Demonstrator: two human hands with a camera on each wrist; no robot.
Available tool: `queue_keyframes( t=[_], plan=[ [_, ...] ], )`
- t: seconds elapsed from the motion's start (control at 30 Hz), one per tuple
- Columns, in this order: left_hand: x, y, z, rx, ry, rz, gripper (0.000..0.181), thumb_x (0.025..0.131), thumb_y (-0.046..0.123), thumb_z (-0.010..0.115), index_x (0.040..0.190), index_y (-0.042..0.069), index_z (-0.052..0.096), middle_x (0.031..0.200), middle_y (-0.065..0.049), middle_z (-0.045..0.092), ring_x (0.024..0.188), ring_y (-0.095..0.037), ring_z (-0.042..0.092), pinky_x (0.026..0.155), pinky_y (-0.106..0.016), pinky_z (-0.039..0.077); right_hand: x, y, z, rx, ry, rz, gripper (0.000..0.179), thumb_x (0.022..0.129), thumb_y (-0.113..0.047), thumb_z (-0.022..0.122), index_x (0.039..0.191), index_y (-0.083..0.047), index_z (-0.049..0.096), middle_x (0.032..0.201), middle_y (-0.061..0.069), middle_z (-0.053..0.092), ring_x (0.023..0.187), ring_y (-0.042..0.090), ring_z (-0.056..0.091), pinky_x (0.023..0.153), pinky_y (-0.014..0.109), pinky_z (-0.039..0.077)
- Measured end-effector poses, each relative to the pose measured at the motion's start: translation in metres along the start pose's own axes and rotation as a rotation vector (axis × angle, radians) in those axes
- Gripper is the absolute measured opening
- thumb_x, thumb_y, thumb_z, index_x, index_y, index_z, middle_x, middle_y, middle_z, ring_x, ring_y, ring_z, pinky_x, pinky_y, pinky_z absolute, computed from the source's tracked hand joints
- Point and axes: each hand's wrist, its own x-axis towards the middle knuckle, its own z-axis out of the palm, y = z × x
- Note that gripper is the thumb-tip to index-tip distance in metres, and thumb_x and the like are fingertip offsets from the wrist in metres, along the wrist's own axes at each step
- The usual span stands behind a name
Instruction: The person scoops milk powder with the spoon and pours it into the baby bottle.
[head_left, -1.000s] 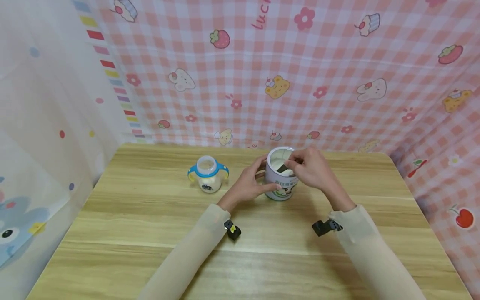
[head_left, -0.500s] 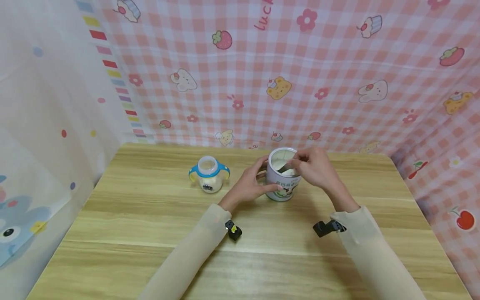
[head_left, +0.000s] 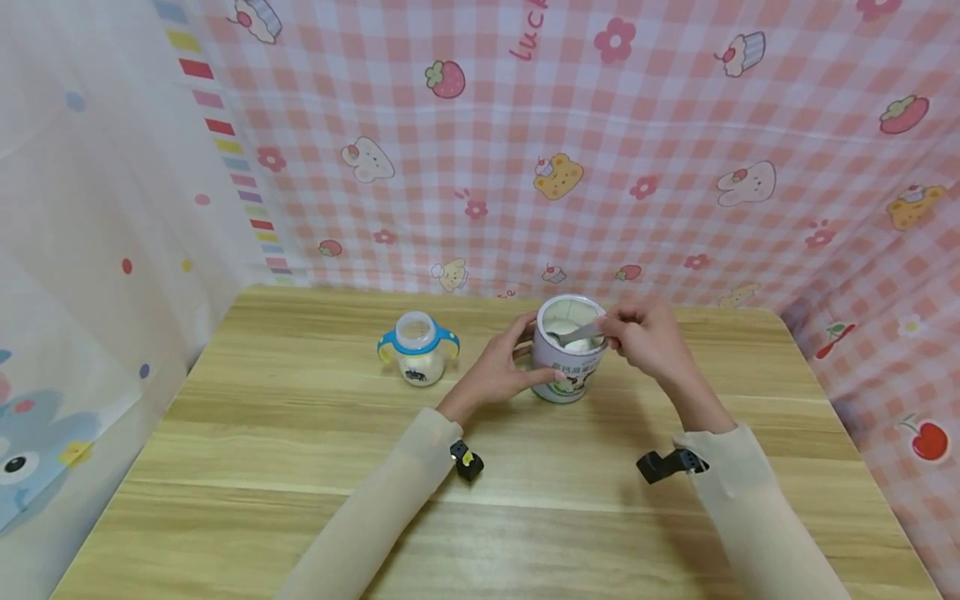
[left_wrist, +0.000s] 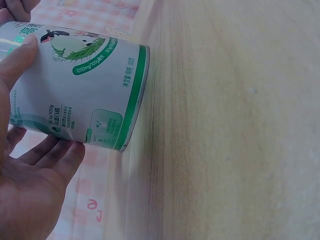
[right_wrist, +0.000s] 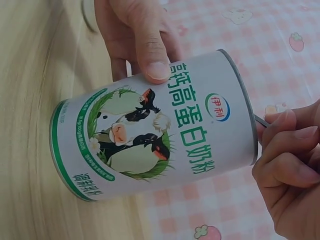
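Observation:
A white milk powder can (head_left: pixel 562 379) with green lettering and a cow picture stands open-topped on the table, pale powder inside. My left hand (head_left: pixel 495 371) grips its left side, thumb across the front and fingers behind, as the left wrist view shows on the can (left_wrist: pixel 75 90). Over the rim, my right hand (head_left: pixel 647 337) pinches the handle of a metal spoon (head_left: pixel 581 334), whose bowl lies inside the can's mouth. In the right wrist view the can (right_wrist: pixel 150 130) hides most of the spoon; only a bit of handle (right_wrist: pixel 261 121) shows at the fingers.
A baby bottle (head_left: pixel 420 367) with a blue collar and two side handles, pale powder inside and no lid, stands left of the can. Behind the wooden table (head_left: pixel 525 533) hangs a pink checked cloth (head_left: pixel 487 150).
My right hand has moved right and tilted the spoon flatter, so more of its handle shows above the powder. The left hand keeps its grip on the can.

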Motion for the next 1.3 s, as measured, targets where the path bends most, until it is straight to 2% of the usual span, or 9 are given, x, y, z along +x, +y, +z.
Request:
queue_keyframes(
  t=[0.17, 0.3, 0.47, 0.63, 0.87, 1.2, 1.3],
  plan=[
    [0.0, 0.0, 0.0, 0.009, 0.006, -0.013, 0.093, 0.082, 0.032, 0.088, 0.158, 0.03, 0.033, 0.15, 0.0, 0.052, 0.143, -0.018, 0.048, 0.121, -0.037, 0.042, 0.0, 0.005, -0.003, 0.142, -0.021, 0.099, 0.03, 0.104, -0.023, 0.059, 0.097, 0.005, 0.068, 0.066, -0.001, 0.053, 0.051, 0.008, 0.039, 0.043, 0.024, 0.031],
    [0.001, -0.001, 0.0, 0.013, 0.01, -0.014, 0.091, 0.083, 0.033, 0.088, 0.157, 0.03, 0.035, 0.149, 0.001, 0.054, 0.141, -0.015, 0.049, 0.121, -0.035, 0.042, -0.001, 0.008, -0.004, 0.234, -0.032, 0.139, 0.034, 0.104, -0.027, 0.06, 0.098, 0.006, 0.063, 0.065, -0.004, 0.051, 0.048, 0.007, 0.034, 0.042, 0.024, 0.029],
    [0.001, 0.001, 0.001, 0.016, 0.011, -0.012, 0.092, 0.083, 0.033, 0.088, 0.157, 0.029, 0.035, 0.149, 0.001, 0.054, 0.142, -0.016, 0.049, 0.121, -0.036, 0.042, 0.001, 0.013, -0.004, 0.312, -0.021, 0.17, 0.03, 0.103, -0.025, 0.06, 0.102, 0.005, 0.061, 0.065, -0.007, 0.051, 0.049, 0.006, 0.034, 0.044, 0.021, 0.03],
    [0.0, 0.001, 0.002, 0.015, 0.013, -0.017, 0.094, 0.083, 0.034, 0.087, 0.159, 0.028, 0.033, 0.151, 0.001, 0.052, 0.143, -0.017, 0.048, 0.122, -0.036, 0.041, 0.002, 0.018, -0.005, 0.388, -0.015, 0.175, 0.026, 0.103, -0.023, 0.06, 0.098, 0.002, 0.061, 0.065, -0.007, 0.052, 0.049, 0.005, 0.035, 0.044, 0.02, 0.029],
    [-0.003, 0.0, 0.003, 0.009, 0.02, -0.01, 0.093, 0.083, 0.035, 0.088, 0.158, 0.033, 0.033, 0.152, 0.001, 0.051, 0.144, -0.017, 0.047, 0.122, -0.035, 0.04, 0.0, 0.023, -0.007, 0.514, -0.005, 0.183, 0.021, 0.102, -0.02, 0.063, 0.086, -0.007, 0.066, 0.063, -0.006, 0.053, 0.048, 0.005, 0.037, 0.044, 0.018, 0.029],
    [-0.003, 0.001, 0.003, 0.04, 0.011, -0.013, 0.094, 0.084, 0.038, 0.086, 0.159, 0.034, 0.03, 0.156, 0.002, 0.048, 0.145, -0.015, 0.045, 0.122, -0.036, 0.041, -0.004, 0.024, -0.006, 0.664, 0.006, 0.138, 0.023, 0.104, -0.014, 0.06, 0.083, -0.005, 0.066, 0.062, -0.004, 0.054, 0.046, 0.004, 0.036, 0.041, 0.019, 0.022],
    [-0.005, 0.003, 0.0, 0.058, 0.012, -0.01, 0.095, 0.083, 0.042, 0.086, 0.159, 0.036, 0.029, 0.156, 0.003, 0.048, 0.146, -0.014, 0.044, 0.122, -0.038, 0.04, -0.005, 0.021, -0.003, 0.702, 0.019, 0.137, 0.022, 0.103, -0.014, 0.061, 0.084, -0.003, 0.065, 0.062, -0.004, 0.053, 0.047, 0.004, 0.037, 0.042, 0.019, 0.023]
  ],
)
